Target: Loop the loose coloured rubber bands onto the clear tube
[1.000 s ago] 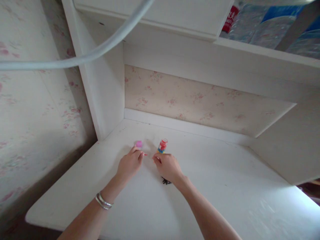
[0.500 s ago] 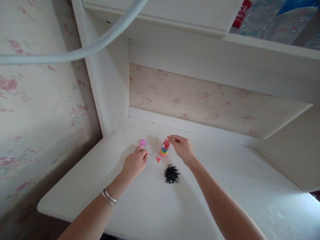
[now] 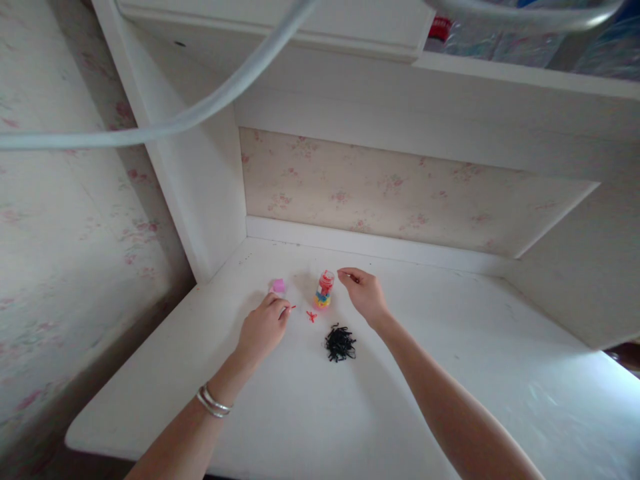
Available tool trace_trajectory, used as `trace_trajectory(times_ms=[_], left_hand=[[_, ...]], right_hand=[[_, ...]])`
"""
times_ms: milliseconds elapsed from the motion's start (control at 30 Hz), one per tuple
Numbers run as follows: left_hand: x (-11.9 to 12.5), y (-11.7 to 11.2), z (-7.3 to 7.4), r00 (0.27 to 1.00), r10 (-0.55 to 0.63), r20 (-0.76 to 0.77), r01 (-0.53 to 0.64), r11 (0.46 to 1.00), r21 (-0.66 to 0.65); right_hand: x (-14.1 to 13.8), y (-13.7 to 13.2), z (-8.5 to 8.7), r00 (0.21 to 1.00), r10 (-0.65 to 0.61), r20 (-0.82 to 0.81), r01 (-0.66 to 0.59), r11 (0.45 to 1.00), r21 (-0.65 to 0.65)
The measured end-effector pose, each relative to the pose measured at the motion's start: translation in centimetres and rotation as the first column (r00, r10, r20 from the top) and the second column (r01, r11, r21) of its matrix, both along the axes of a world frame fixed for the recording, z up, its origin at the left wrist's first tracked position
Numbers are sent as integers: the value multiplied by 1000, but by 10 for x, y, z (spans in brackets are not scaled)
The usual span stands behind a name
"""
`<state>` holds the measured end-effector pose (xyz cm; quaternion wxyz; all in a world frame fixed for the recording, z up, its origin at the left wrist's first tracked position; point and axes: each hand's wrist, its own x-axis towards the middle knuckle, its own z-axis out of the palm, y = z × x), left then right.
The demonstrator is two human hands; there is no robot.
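Note:
My left hand (image 3: 263,328) rests on the white desk (image 3: 280,407), fingers pinched on a tiny red piece at its fingertips. My right hand (image 3: 364,293) hovers just right of a small clear tube (image 3: 324,289) filled with red, blue and yellow pieces, thumb and finger pinched; what they hold is too small to name. A little red piece (image 3: 312,316) lies between the hands. A pile of small black loops (image 3: 341,343) sits below the right wrist. A pink cap (image 3: 278,286) lies beyond my left hand.
A white upright panel (image 3: 200,173) stands at the left of the desk nook, with flowered wallpaper (image 3: 400,193) behind. A shelf above holds wrapped bottles (image 3: 505,33). A pale hose (image 3: 165,120) crosses the top of the view.
My right hand lifted from the desk in front of the tube to the tube's upper right, uncovering the black pile and a red piece. The left hand stayed put.

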<state>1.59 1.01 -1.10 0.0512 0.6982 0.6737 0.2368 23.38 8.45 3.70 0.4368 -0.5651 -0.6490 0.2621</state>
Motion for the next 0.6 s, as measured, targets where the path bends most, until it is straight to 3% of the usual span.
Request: trace_trajectory(times_ms=[200, 300, 400, 600], left_hand=[[4, 8, -1, 968, -94, 233, 64, 989, 134], [12, 15, 6, 933, -130, 335, 70, 980, 185], [25, 22, 24, 928, -145, 343, 59, 967, 249], [48, 43, 63, 956, -181, 230, 101, 941, 322]], right_hand=[[37, -30, -52, 991, -52, -124, 33, 988, -148], [54, -45, -74, 990, -34, -137, 7, 982, -190], [62, -54, -82, 992, 5, -124, -30, 979, -201], [63, -61, -79, 997, 65, -50, -73, 978, -194]])
